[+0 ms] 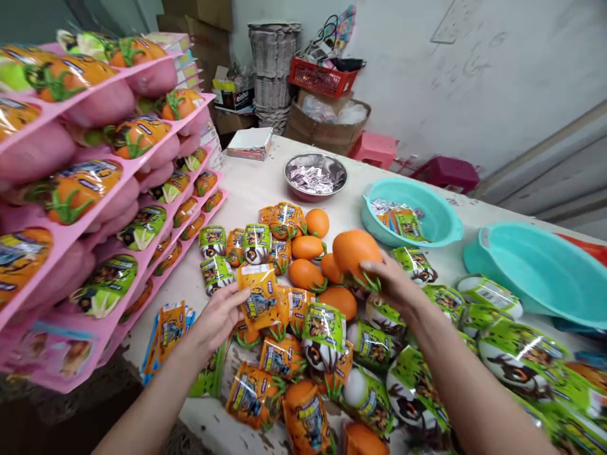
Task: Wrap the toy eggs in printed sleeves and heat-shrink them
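Note:
Between the thumb and fingers of my left hand (220,316) is a flat orange printed pouch (260,297), raised over the pile. My right hand (391,278) grips a smooth orange egg-shaped toy (356,253) with green leg-like bits at its lower end. Below and between the hands lie bare orange egg toys (306,274) and several others in orange printed pouches (253,395). White egg toys in green printed pouches (325,335) are mixed in and spread to the right. Under my left forearm, a stack of flat orange and blue pouches (171,328) rests on the table.
Stacked pink trays (35,142) of packed toys rise at the left. A steel bowl (340,169) holds small sachets. At the right stand a turquoise basin (441,218) with flat pouches and a second turquoise basin (545,265). The white table (246,196) has cartons behind it.

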Demonstrator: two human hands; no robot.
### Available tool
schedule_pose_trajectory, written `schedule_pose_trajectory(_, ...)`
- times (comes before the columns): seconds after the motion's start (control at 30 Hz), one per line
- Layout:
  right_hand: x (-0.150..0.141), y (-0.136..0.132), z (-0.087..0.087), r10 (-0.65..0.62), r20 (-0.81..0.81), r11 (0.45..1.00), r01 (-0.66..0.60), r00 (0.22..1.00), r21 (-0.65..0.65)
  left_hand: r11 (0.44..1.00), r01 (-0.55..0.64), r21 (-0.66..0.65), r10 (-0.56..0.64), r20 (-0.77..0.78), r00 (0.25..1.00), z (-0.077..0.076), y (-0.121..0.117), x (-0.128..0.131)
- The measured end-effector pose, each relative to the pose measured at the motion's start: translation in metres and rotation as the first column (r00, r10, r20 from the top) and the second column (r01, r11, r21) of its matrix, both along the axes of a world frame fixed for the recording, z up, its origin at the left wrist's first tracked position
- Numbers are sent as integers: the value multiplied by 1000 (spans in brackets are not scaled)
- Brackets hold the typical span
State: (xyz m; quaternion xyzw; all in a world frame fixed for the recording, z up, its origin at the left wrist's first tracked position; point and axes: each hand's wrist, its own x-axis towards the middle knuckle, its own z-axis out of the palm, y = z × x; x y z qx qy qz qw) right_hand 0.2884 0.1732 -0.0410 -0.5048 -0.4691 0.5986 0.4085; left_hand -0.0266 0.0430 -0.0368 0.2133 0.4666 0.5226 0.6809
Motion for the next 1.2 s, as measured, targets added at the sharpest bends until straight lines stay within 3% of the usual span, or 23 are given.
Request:
schedule_pose_trajectory(0.03, -8, -32, 7, 85, -144, 984, -106, 986, -141, 998, 60, 10, -60, -10, 998, 7, -1, 0)
schedule_pose_trajectory(0.1, -27, -91, 11, 122, -336, 919, -234, 934, -317, 982, 187, 17, -187, -9, 982, 21, -3, 2)
schedule_pose_trajectory(0.23, -55, -169, -6, 39, -533, 824, -329, 845, -462, 928, 372, 10, -372, -10, 928, 37, -15, 1)
schedule_pose_trajectory(0.37, -65, -197, -16, 101, -610, 753, -461, 786, -469, 901, 425, -88, -432, -68, 900, 38, -30, -4)
schedule_pose_trajectory(0.6, -97, -218, 0, 289, -639, 681, -622, 713, -386, 786, 611, -99, -618, -185, 764, 50, -53, 7)
schedule_pose_trajectory(0.7, -110, -230, 1, 252, -636, 721, -580, 729, -379, 796, 603, -46, -587, -298, 753, 55, -62, 6)
schedule_pose_trajectory(0.73, -113, -235, 1, 213, -632, 751, -539, 745, -382, 836, 548, -1, -511, -360, 780, 56, -66, 3)
schedule_pose_trajectory(0.83, -117, -252, 1, 96, -607, 820, -409, 789, -402, 957, 245, 154, -131, -523, 842, 51, -82, -8)
schedule_pose_trajectory(0.87, -117, -257, 1, 74, -595, 828, -382, 800, -410, 972, 192, 133, -99, -513, 853, 48, -89, -11)
schedule_pose_trajectory(0.93, -118, -270, 2, 49, -583, 836, -353, 811, -421, 959, 280, -43, -276, -364, 890, 40, -103, -14)
schedule_pose_trajectory(1.0, -121, -284, 2, 19, -581, 842, -326, 814, -429, 871, 463, -164, -486, -160, 859, 32, -118, -12)
schedule_pose_trajectory(1.03, -123, -291, 2, -4, -578, 849, -303, 816, -433, 844, 510, -169, -529, -103, 842, 30, -125, -10)
schedule_pose_trajectory(1.2, -131, -321, 3, -94, -537, 878, -184, 838, -442, 845, 517, -134, -526, -43, 849, 24, -148, 0)
